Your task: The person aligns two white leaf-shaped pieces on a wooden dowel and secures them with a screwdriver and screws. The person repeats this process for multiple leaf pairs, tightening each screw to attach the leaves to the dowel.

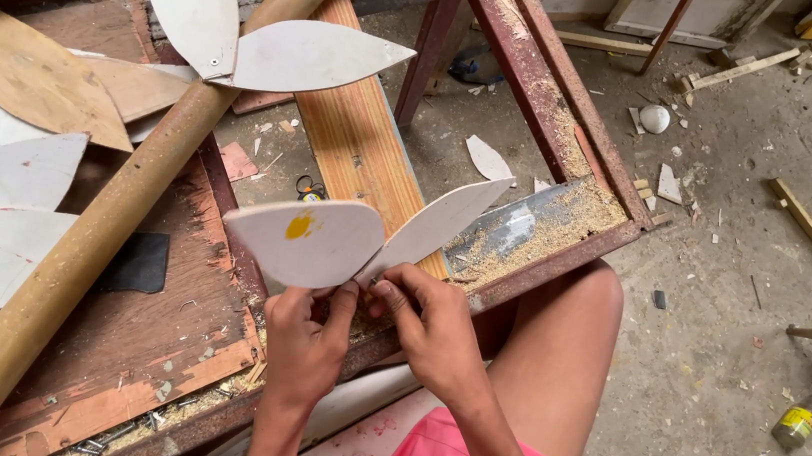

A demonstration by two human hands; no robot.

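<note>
Leaf-shaped white cutouts are sitting in both hands at the near edge of the rusty metal frame (574, 155), their narrow ends coming together just above the fingers. The left hand (305, 343) is pinching the base of the left cutout (309, 240), a broad piece with a yellow spot, which is spreading up and to the left of the fingertips, its long axis lying almost level. The right hand (430, 336) is gripping the base of the right cutout (442, 220), a slimmer piece whose long axis is running up and to the right, tip pointing away from the person. Both sets of fingers are closing around the bases, thumbs pressing in front, and the two hands are touching or nearly touching where the bases are meeting. Neither hand is nearer; each is holding its own piece. Beyond them, a long cardboard tube (115, 218) is lying diagonally across the frame, carrying a similar pair of white leaves (245, 40) fixed near its upper end, well apart from the hands. Sawdust is lying along the frame's right rail.
</note>
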